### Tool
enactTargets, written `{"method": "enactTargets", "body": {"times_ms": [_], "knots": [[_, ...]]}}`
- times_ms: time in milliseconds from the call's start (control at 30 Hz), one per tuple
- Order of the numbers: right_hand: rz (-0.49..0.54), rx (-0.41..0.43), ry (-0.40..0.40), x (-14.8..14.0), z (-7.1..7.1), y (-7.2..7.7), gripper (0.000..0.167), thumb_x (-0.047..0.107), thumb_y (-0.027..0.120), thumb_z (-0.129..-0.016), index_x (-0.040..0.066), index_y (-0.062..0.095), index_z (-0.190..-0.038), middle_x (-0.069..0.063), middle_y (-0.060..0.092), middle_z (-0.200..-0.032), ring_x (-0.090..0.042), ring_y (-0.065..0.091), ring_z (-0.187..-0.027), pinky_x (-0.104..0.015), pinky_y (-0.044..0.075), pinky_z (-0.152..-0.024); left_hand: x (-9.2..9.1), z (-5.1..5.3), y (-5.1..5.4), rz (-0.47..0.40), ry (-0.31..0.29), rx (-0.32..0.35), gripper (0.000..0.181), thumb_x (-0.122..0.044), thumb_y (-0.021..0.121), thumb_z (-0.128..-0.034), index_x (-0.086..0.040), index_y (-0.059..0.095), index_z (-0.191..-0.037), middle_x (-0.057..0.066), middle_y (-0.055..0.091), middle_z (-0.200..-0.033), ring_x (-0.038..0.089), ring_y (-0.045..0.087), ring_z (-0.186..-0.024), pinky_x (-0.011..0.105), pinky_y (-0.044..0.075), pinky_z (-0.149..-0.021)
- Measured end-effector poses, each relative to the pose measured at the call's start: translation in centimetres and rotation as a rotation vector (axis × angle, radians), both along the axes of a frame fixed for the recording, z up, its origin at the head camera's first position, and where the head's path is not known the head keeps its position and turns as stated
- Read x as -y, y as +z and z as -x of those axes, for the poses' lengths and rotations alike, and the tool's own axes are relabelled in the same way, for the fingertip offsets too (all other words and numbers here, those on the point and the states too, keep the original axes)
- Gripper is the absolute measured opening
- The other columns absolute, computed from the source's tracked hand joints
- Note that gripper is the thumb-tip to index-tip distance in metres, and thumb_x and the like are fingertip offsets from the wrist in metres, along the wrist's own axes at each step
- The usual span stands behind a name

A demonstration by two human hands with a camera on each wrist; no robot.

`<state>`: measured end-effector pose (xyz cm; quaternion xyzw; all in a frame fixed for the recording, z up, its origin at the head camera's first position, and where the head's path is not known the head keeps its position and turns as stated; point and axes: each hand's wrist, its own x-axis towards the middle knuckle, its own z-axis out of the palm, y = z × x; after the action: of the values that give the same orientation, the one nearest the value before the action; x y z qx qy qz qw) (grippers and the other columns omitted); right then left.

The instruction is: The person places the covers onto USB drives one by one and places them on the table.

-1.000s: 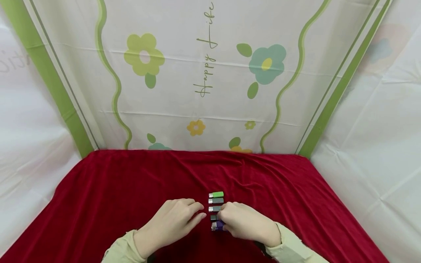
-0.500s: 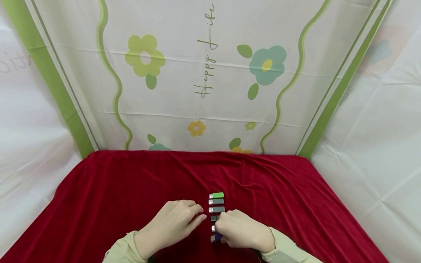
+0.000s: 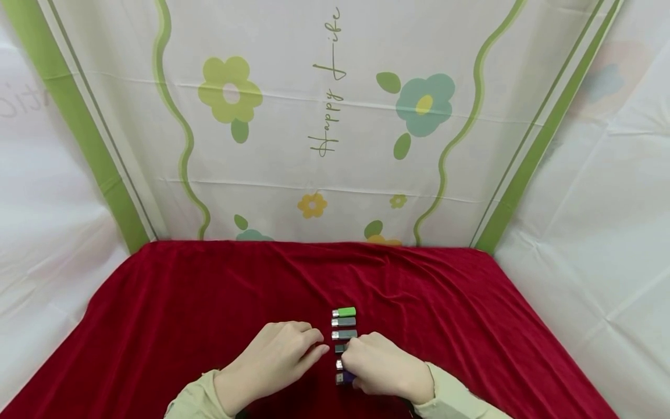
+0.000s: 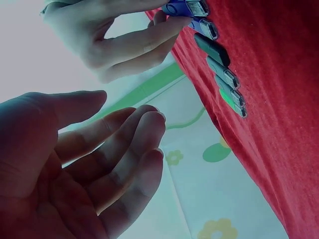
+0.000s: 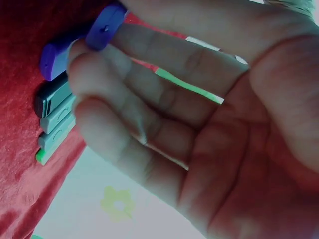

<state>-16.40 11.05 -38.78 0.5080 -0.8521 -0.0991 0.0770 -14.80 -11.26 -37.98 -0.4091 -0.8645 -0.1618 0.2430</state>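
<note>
Near the cloth's front, my right hand (image 3: 384, 364) pinches a purple USB flash drive (image 5: 106, 26) between thumb and fingers; its metal plug (image 3: 339, 379) sticks out to the left. Right beyond it lies another blue-purple flash drive (image 5: 56, 57), partly covered by the fingers in the head view. Farther along the row come a black flash drive (image 4: 212, 49), two grey ones (image 3: 344, 322) and a green one (image 3: 346, 312), plugs mostly facing left. My left hand (image 3: 277, 356) is left of the row, fingers loosely bent, holding nothing.
A red velvet cloth (image 3: 235, 279) covers the table, with folds toward the right. A white curtain (image 3: 282, 145) with printed flowers stands behind, and white side curtains (image 3: 586, 262) flank the table.
My right hand has moved nearer the person with the purple flash drive, which now lies at the row's near end; the drive beyond it shows its plug. The left hand has hardly moved.
</note>
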Motion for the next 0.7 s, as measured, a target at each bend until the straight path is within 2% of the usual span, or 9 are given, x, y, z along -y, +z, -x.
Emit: {"method": "enactTargets", "body": {"times_ms": [167, 400, 700], "knots": [[-0.012, -0.004, -0.007, 0.0, 0.01, -0.14, 0.037, 0.023, 0.089, -0.062, 0.023, 0.053, -0.054, 0.01, 0.043, -0.055, -0.003, 0.036, -0.045, -0.02, 0.034, -0.042, -0.1, 0.01, -0.09, 0.003, 0.004, 0.009, 0.013, -0.018, 0.074, -0.0866, -0.019, 0.066, -0.076, -0.015, 0.041, -0.064, -0.003, 0.031, -0.052, 0.011, 0.028, -0.046], [-0.009, -0.079, 0.004, -0.16, 0.07, -0.75, 0.038, 0.018, 0.087, -0.058, 0.025, 0.049, -0.053, 0.011, 0.044, -0.055, -0.004, 0.039, -0.046, -0.02, 0.034, -0.042, -0.17, -0.01, -0.09, 0.013, 0.003, 0.026, 0.013, -0.019, 0.074, -0.0865, -0.019, 0.067, -0.076, -0.015, 0.042, -0.063, -0.003, 0.031, -0.052, 0.011, 0.029, -0.046], [-0.021, -0.089, 0.015, -0.04, 0.05, -0.72, 0.039, 0.021, 0.088, -0.057, 0.025, 0.049, -0.053, 0.011, 0.044, -0.054, -0.004, 0.04, -0.046, -0.021, 0.035, -0.041, -0.15, -0.05, -0.12, 0.027, 0.011, 0.059, 0.014, -0.02, 0.073, -0.0876, -0.02, 0.066, -0.076, -0.016, 0.04, -0.062, -0.003, 0.031, -0.051, 0.012, 0.029, -0.045]]}}
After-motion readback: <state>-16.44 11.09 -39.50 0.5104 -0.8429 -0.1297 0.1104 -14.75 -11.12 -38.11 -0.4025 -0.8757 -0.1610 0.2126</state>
